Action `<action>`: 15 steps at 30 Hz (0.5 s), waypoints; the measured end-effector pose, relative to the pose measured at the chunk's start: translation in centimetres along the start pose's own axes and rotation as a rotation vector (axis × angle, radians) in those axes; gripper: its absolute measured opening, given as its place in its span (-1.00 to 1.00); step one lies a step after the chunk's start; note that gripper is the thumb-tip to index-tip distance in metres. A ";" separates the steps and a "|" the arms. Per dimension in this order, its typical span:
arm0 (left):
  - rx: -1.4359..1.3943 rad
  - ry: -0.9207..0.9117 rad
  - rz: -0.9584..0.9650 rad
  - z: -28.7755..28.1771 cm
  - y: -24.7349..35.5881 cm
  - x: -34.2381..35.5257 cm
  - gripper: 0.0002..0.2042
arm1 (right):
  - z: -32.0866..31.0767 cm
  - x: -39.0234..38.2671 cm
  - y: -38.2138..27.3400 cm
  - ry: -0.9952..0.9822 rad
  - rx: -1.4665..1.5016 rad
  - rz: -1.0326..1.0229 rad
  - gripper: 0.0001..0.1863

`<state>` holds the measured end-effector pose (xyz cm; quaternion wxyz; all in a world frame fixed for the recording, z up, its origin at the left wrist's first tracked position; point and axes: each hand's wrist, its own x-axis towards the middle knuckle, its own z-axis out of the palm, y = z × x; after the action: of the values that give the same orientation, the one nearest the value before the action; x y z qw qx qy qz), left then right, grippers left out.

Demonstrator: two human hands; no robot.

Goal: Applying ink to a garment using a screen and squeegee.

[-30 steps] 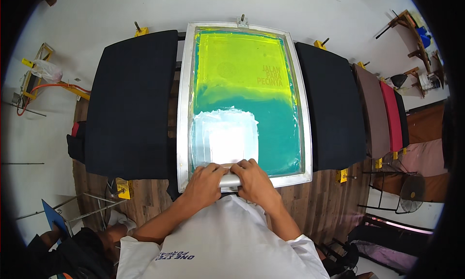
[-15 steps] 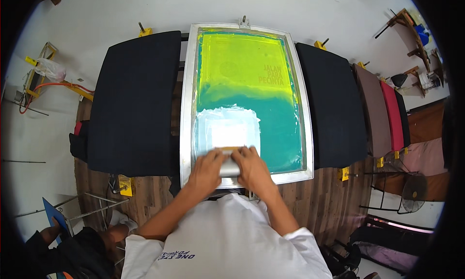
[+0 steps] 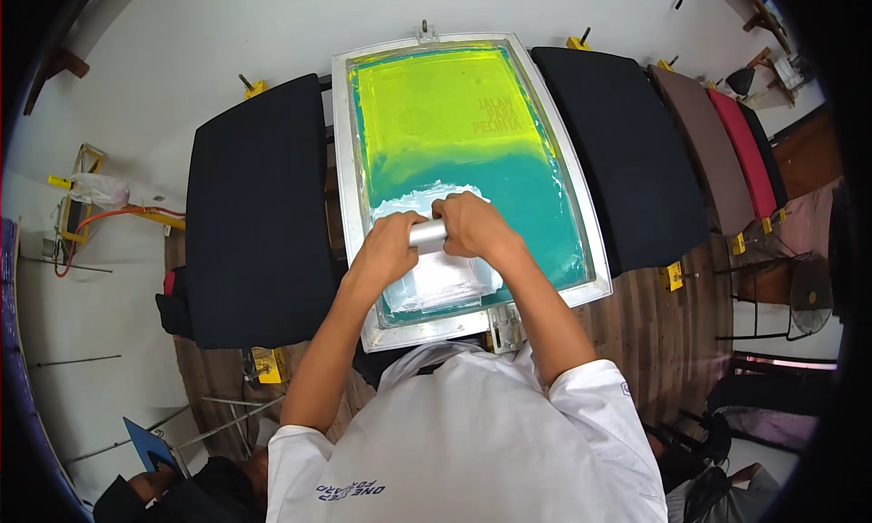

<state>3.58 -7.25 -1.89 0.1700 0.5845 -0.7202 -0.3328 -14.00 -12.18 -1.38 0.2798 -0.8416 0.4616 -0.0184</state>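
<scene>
Both my hands grip a silver-handled squeegee (image 3: 428,233) over a screen-printing frame (image 3: 345,150). My left hand (image 3: 388,244) is closed around the handle's left part, my right hand (image 3: 474,225) around its right part. Most of the blade is hidden behind my hands. White ink (image 3: 445,287) covers the lower left of the mesh, spread thinly on my side of the squeegee and ridged along its far edge. The rest of the mesh is teal (image 3: 538,223), with a yellow-green far half (image 3: 418,96) bearing faint lettering.
Boards with black cloth flank the frame at left (image 3: 259,223) and right (image 3: 613,150); brown (image 3: 695,146) and red (image 3: 743,141) ones follow. A fan (image 3: 810,294) stands at far right. At lower left another person holds a blue panel (image 3: 150,448); part of someone shows at lower right.
My hands and the squeegee have moved away from me, from the frame's near edge to the middle of the white ink. The view has turned, so the frame appears tilted.
</scene>
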 end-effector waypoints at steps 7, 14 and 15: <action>-0.048 0.188 0.107 3.0 0.0 -3.7 -0.55 | 3.2 -3.8 -0.9 0.113 0.019 0.009 -0.58; -0.130 0.094 0.026 4.4 2.3 -9.2 -0.49 | 3.8 -9.8 -3.4 0.082 0.085 0.037 -0.59; -0.127 0.093 0.043 4.5 2.3 -9.7 -0.51 | 3.8 -10.2 -3.5 0.052 0.084 0.047 -0.60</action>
<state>1.57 3.48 -2.13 0.2471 0.5719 -0.7013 -0.3465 -16.03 -0.97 -0.53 0.3032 -0.8173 0.4871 -0.0532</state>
